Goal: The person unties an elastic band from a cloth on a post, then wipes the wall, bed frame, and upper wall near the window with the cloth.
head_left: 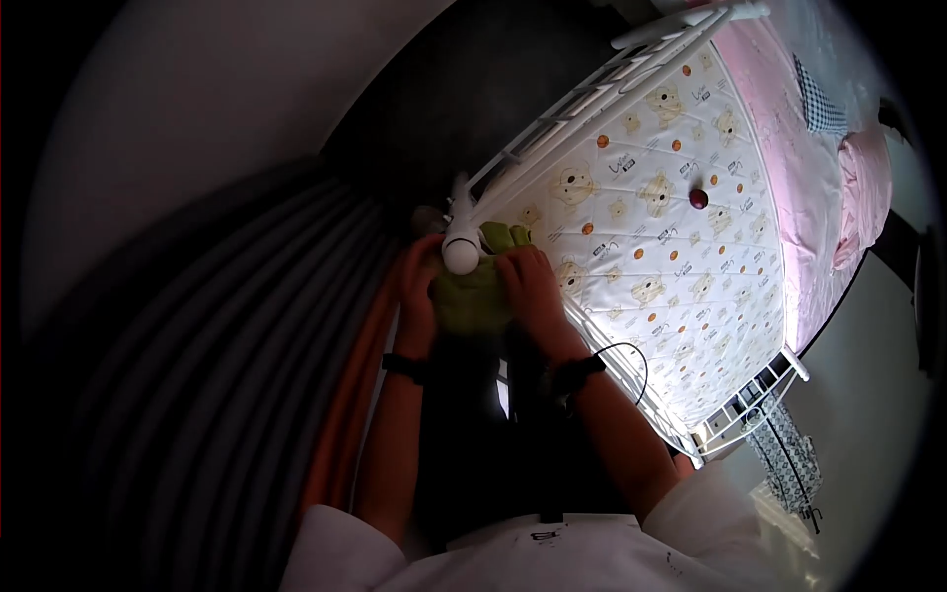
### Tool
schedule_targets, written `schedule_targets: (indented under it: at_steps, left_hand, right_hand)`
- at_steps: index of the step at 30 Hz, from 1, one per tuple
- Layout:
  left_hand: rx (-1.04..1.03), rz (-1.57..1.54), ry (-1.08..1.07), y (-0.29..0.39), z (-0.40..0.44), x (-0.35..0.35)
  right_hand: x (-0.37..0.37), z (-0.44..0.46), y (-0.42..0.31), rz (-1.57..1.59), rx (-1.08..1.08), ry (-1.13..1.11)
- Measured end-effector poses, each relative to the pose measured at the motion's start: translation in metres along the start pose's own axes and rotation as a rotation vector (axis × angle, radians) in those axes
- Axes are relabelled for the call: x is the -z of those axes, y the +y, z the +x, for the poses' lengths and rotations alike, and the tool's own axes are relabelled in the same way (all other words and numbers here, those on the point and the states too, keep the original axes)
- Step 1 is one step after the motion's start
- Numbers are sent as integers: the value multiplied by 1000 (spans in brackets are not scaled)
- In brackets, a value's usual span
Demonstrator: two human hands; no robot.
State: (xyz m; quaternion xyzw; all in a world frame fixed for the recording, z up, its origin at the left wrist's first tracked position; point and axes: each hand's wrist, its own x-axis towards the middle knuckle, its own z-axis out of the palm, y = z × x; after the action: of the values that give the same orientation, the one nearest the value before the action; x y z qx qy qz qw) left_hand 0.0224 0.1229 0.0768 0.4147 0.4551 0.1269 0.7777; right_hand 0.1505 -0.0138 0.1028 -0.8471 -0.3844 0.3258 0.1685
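A green cloth (472, 304) hangs around the white rail post (461, 255) at the corner of a metal-framed bed. My left hand (422, 271) is closed on the cloth's left side, close against the post, and its fingertips are partly hidden. On the other side, my right hand (531, 284) grips the cloth, with the fingers bent over its upper edge. Part of the cloth shows beyond the post, between the post and the bed rail. Both of my wrists wear dark bands.
A bear-print mattress (681, 252) lies inside the white bed frame (592, 99), with a dark red ball (698, 198) on it. Pink bedding (755, 59) adjoins it. A pleated dark curtain (227, 345) stands at my left. A patterned bag-like item (789, 459) is beyond the foot rail.
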Motion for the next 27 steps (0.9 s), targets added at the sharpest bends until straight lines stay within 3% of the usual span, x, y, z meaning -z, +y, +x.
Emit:
schedule_targets:
  at_steps: [2,3,4,6,8,10,12,16,19,23,25,27]
  left_hand:
    - [-3,184,-1,5,-4,-2]
    - [-22,352,6,9,-3,-4]
    - [-16,365,1,11,-5,-4]
    - [-310,876,-85,17,-11,-8]
    - [-253,848,-88,25,-15,-14]
    - [-208,821,-71,37,-15,-19]
    - [-61,820,-31,44,-13,-23]
    - [-38,879,30,47,0,-31]
    - [-183,948,-6,52,2,-32]
    - [-144,947,21,51,9,-35]
    - [41,1027,112,48,11,-35]
    - [-13,993,93,47,12,-34]
  right_hand:
    - [1,5,-8,491,-183,190]
    - [0,8,-10,534,-149,235]
    - [-3,12,-12,546,-158,238]
    - [-8,17,-17,882,-279,42]
    - [-14,12,-25,926,-263,111]
    - [-1,13,-39,966,-410,32]
    - [-5,10,-44,973,-398,53]
    - [1,18,-41,1047,-496,-4]
    - [11,26,-43,1037,-463,13]
    - [12,34,-33,964,-511,-50]
    - [11,37,-32,960,-507,-58]
    - [9,39,-30,989,-520,-71]
